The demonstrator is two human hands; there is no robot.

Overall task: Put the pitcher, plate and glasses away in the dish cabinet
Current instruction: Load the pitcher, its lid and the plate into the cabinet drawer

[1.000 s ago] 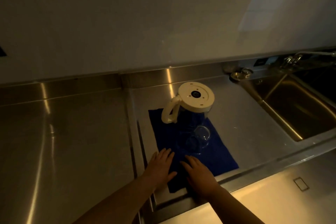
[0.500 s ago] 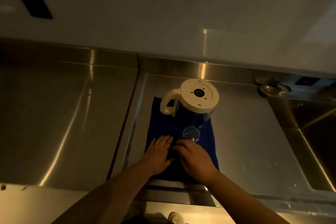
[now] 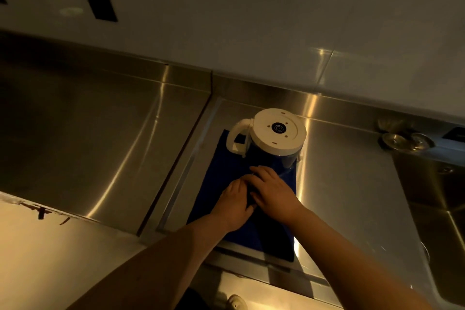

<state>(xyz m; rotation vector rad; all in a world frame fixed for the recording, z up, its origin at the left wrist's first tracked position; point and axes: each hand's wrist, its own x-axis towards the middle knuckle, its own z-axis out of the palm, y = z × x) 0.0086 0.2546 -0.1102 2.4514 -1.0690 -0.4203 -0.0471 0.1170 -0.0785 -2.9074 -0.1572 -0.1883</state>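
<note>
Head view, looking down: the clear-bodied pitcher with a round cream lid and cream handle (image 3: 274, 136) stands upright on the far end of a dark blue rectangular cloth mat (image 3: 221, 166), which lies flat on the brushed stainless-steel counter (image 3: 88, 128); the handle points left. Just in front of the pitcher, over the middle of the mat, the two hands meet; the right hand (image 3: 273, 190) lies palm down with its fingers bent over something beneath it, and whatever it covers cannot be made out; the left hand (image 3: 235, 200) sits close against it, its fingertips tucked under the right hand's fingers, so whether either hand grips anything cannot be told. Both bare forearms reach in from the near edge. To the right a recessed steel sink basin (image 3: 432, 196) drops below the counter, with round metal fittings (image 3: 405, 139) on the ledge behind it; a pale tiled wall (image 3: 251, 20) rises behind the counter, bearing a dark rectangular plate (image 3: 100, 5) at upper left.
</note>
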